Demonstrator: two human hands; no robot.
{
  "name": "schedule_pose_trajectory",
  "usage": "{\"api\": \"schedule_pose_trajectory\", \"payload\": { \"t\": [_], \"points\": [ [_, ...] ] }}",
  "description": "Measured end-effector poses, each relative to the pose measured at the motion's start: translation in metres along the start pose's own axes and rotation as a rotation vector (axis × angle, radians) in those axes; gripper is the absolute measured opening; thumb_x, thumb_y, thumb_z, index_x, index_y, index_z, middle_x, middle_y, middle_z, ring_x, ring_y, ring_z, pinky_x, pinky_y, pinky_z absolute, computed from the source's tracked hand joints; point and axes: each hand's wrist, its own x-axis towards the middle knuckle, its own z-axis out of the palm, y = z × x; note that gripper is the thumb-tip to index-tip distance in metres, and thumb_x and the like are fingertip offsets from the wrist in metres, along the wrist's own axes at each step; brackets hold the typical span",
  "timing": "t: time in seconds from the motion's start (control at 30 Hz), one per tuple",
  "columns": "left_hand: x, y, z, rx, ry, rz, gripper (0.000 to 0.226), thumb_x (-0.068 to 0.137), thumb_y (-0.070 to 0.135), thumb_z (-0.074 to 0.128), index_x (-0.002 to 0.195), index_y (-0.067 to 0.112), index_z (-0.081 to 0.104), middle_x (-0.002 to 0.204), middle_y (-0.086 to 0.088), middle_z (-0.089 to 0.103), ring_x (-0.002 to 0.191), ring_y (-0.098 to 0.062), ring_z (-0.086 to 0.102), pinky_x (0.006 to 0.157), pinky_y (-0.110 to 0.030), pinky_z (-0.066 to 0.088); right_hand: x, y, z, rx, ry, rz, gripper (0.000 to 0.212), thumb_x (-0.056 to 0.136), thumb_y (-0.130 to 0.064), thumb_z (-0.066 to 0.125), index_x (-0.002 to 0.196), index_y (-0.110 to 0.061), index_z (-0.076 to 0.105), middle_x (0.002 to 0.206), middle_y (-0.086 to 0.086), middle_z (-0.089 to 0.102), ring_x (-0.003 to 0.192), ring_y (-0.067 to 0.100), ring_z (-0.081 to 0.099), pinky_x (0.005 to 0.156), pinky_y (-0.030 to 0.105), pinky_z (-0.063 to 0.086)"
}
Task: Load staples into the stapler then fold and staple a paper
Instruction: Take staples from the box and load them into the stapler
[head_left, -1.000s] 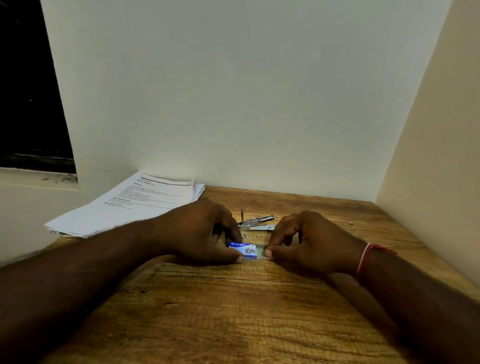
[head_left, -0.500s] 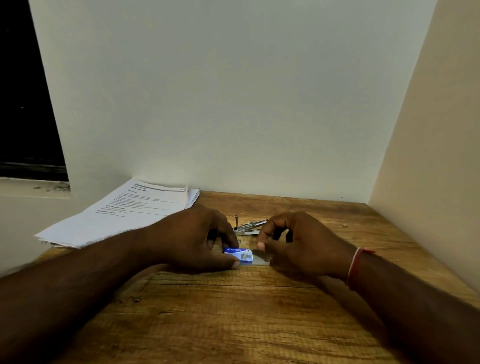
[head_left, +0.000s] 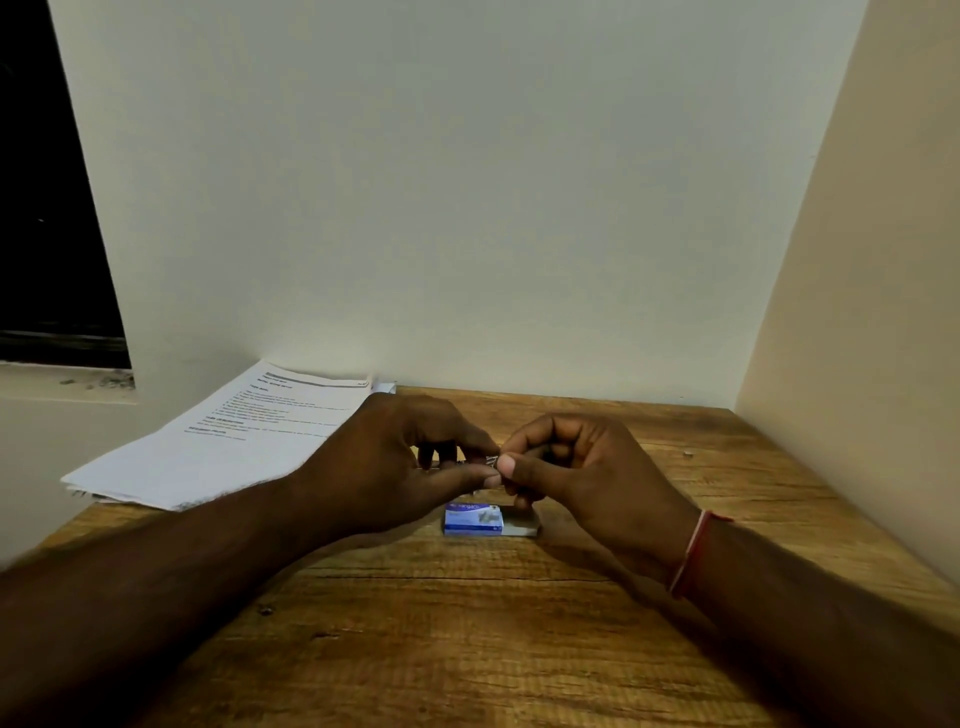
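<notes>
I read this as the loading step, early on. My left hand (head_left: 395, 462) and right hand (head_left: 587, 478) are up together above the desk, thumb and forefinger of each pinching the same small staple strip (head_left: 491, 460) between them (it is tiny and only glints, so I cannot tell its length). The blue staple box (head_left: 474, 521) lies on the wooden desk (head_left: 467, 623) just below the hands, with its inner tray (head_left: 522, 527) slid partly out to the right. I cannot see the stapler here; the hands may be covering it. Nothing is folded or stapled yet: the stack of printed sheets (head_left: 223, 447) lies flat at the far left, overhanging the desk's left edge.

Next, I judge the strip must pass to 1 hand so the other can fetch the stapler and open its channel. A light pinch is called for, since such a strip snaps easily.

For room, the back wall (head_left: 467, 208) closes the far side and a side wall (head_left: 857, 312) closes the right. The freest space lies toward me, on the near wood in front of the box.
</notes>
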Motion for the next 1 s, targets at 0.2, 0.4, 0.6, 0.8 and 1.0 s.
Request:
{"api": "schedule_pose_trajectory", "payload": {
  "t": [0.2,0.4,0.6,0.8,1.0],
  "points": [
    [0.003,0.002,0.000,-0.020,-0.028,0.048,0.020,0.095,0.030,0.091,0.115,0.033,0.089,0.097,0.019,0.082,0.080,-0.013,0.074,0.068,-0.032,0.061,0.002,0.000,-0.001,0.123,-0.008,0.058,0.027,0.095,-0.006,0.083,0.118,-0.006,0.069,0.090,0.020,0.082,0.080,0.028,0.077,0.077,0.038,0.064],
    [0.004,0.001,0.003,-0.062,0.019,-0.073,0.008,0.096,0.032,0.088,0.104,0.030,0.091,0.088,0.016,0.082,0.080,-0.014,0.076,0.071,-0.024,0.057,0.002,0.002,-0.002,0.103,-0.022,-0.030,0.016,0.102,-0.010,0.075,0.112,0.001,0.079,0.098,0.024,0.082,0.082,0.027,0.076,0.078,0.037,0.064],
    [0.007,0.009,0.008,-0.258,0.048,-0.344,0.011,0.099,0.033,0.084,0.095,0.025,0.091,0.086,0.004,0.086,0.080,-0.011,0.080,0.074,-0.021,0.059,0.000,0.000,-0.003,-0.206,0.061,-0.198,0.022,0.096,-0.009,0.083,0.115,-0.018,0.087,0.095,-0.002,0.086,0.083,0.012,0.080,0.079,0.025,0.064],
    [0.004,0.012,0.013,-0.320,0.018,-0.402,0.014,0.102,0.034,0.081,0.097,0.026,0.092,0.088,0.002,0.087,0.076,-0.010,0.077,0.075,-0.021,0.060,0.000,-0.001,-0.003,-0.456,0.171,-0.266,0.026,0.093,-0.026,0.087,0.117,-0.035,0.086,0.101,-0.025,0.083,0.097,-0.004,0.078,0.086,0.017,0.063],
    [0.004,0.012,0.017,-0.320,0.034,-0.438,0.021,0.105,0.036,0.078,0.095,0.025,0.092,0.087,0.003,0.087,0.082,-0.017,0.079,0.082,-0.033,0.060,0.002,0.001,-0.002,-0.518,0.137,-0.283,0.025,0.094,-0.024,0.086,0.115,-0.038,0.087,0.099,-0.023,0.083,0.096,-0.003,0.077,0.080,0.010,0.057]
  ]
}}
